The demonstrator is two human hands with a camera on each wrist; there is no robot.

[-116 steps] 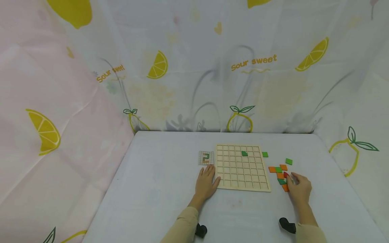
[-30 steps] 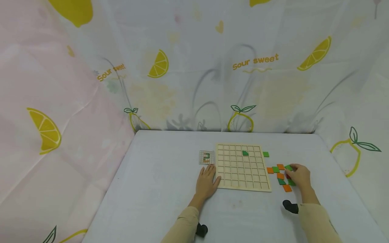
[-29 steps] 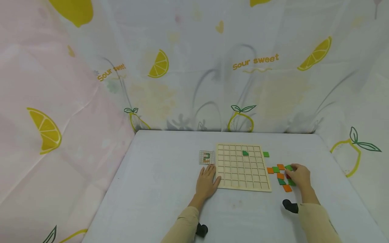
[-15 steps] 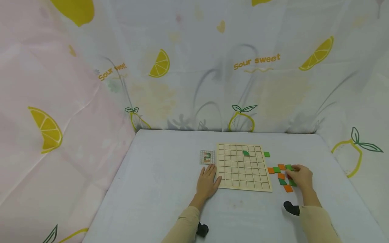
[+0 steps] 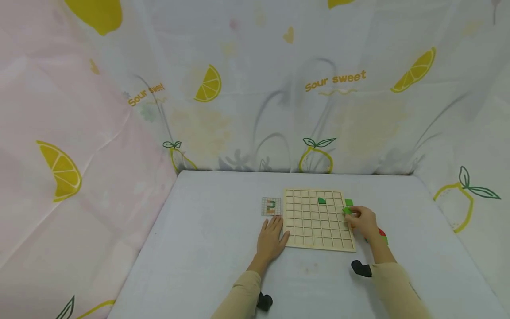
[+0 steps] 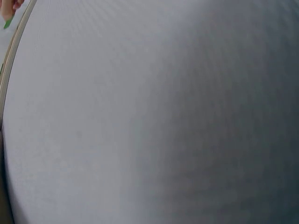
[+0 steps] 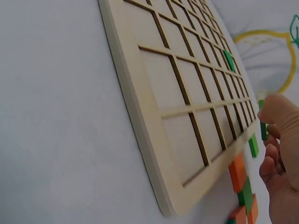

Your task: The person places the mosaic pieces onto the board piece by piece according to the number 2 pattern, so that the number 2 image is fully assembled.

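My right hand pinches a small green square tile at the right edge of the wooden grid board. The right wrist view shows that green tile standing on edge between thumb and fingers. One tile in two shades of green sits in a cell of the board's upper part. My left hand rests flat, its thumb at the board's left edge and its fingertips just below a pattern card. In the left wrist view the held tile peeks in at the top left.
Another green tile lies beside the board's upper right edge. Under the right forearm are more tiles, mostly hidden: a red one shows there, and orange and green tiles appear in the right wrist view. Black objects sit at both sleeves.
After reaching among the loose tiles, my right hand has picked up a green tile from their upper end and carried it left to the board's edge. The left hand stays put.
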